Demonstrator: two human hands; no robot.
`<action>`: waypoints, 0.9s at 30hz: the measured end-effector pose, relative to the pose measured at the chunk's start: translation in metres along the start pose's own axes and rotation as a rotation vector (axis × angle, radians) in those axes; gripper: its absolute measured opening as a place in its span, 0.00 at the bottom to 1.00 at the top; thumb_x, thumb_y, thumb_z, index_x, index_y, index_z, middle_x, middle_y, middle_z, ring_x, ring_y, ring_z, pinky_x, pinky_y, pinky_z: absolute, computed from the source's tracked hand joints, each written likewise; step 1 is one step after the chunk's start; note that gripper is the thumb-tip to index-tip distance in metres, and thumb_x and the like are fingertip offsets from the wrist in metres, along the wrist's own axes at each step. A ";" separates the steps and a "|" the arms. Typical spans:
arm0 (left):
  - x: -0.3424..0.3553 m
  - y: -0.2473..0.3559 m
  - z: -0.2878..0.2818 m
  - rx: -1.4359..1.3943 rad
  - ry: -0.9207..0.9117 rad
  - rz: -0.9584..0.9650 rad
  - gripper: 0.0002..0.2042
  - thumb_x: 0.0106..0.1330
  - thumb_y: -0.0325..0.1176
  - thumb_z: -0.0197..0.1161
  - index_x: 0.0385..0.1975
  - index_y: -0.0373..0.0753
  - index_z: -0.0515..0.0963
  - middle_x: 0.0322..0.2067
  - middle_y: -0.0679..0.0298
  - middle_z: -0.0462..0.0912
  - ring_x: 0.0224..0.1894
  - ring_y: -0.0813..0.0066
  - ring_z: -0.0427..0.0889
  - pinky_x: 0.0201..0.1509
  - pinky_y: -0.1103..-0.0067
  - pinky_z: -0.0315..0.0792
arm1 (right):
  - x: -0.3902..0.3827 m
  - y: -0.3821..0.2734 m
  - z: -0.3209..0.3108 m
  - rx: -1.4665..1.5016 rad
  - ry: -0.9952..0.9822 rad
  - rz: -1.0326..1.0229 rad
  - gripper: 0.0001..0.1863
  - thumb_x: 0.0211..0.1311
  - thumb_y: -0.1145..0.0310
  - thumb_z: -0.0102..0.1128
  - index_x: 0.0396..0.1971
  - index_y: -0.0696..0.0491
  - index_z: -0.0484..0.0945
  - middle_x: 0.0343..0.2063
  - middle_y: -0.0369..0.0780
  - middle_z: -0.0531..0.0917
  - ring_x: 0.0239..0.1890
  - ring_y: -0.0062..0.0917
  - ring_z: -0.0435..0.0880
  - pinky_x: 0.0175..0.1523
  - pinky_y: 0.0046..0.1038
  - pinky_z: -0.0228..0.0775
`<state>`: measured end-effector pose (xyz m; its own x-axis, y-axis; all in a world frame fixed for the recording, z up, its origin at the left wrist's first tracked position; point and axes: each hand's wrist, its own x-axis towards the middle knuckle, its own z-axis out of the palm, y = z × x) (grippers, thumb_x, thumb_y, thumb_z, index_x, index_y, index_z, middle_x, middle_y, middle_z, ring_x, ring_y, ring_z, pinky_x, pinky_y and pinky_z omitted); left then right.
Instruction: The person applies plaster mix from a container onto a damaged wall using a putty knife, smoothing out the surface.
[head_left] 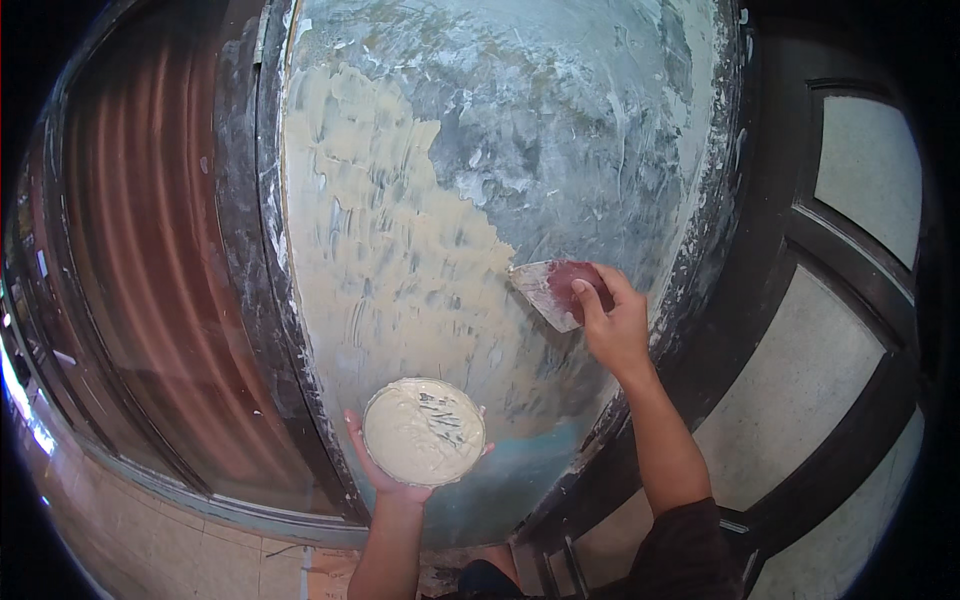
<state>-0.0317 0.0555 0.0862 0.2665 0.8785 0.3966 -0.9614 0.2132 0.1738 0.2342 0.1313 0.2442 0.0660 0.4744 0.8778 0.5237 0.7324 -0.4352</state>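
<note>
My left hand [388, 482] supports a round, shallow container [366, 445] from below, its thumb and fingertips showing at the sides. Cream putty [412, 440] fills it, with dark streaks on the surface. Between thumb and fingers, my right hand [620, 330] grips a putty knife [552, 292] with a reddish-brown upper part and a pale, smeared blade. The blade's edge lies at the wall panel [590, 150], by the border of a beige putty coat [370, 240]. That coat covers the panel's left and middle; grey-blue mottled surface shows above and to the right.
A dark-framed glass window [150, 250] with reddish curtain-like folds is on the left. Dark trim [275, 230], spotted with putty, borders the panel. A dark door or frame with pale panels [790, 360] stands at right. Tiled floor [170, 530] shows lower left.
</note>
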 end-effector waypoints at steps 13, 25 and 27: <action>-0.002 0.010 -0.003 0.060 0.024 0.030 0.53 0.59 0.84 0.41 0.76 0.47 0.61 0.74 0.47 0.63 0.72 0.22 0.58 0.64 0.19 0.50 | 0.019 0.015 0.002 0.063 -0.009 0.113 0.14 0.69 0.71 0.67 0.50 0.62 0.82 0.39 0.46 0.88 0.40 0.26 0.87 0.48 0.28 0.77; -0.005 0.015 -0.004 0.102 0.023 0.050 0.54 0.60 0.84 0.41 0.76 0.45 0.60 0.73 0.47 0.64 0.71 0.22 0.61 0.63 0.20 0.52 | 0.024 0.019 0.004 0.186 0.013 0.132 0.13 0.70 0.71 0.66 0.49 0.62 0.82 0.40 0.41 0.89 0.42 0.20 0.84 0.50 0.25 0.76; -0.005 0.015 -0.005 0.134 0.019 0.052 0.54 0.60 0.84 0.41 0.76 0.45 0.60 0.73 0.47 0.63 0.71 0.22 0.61 0.63 0.20 0.53 | 0.017 0.025 0.004 0.174 0.008 0.117 0.13 0.70 0.71 0.66 0.49 0.63 0.82 0.40 0.41 0.88 0.42 0.20 0.84 0.50 0.25 0.76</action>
<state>-0.0479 0.0565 0.0822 0.2139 0.8953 0.3908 -0.9559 0.1095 0.2723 0.2449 0.1594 0.2478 0.1247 0.5575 0.8207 0.3578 0.7463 -0.5613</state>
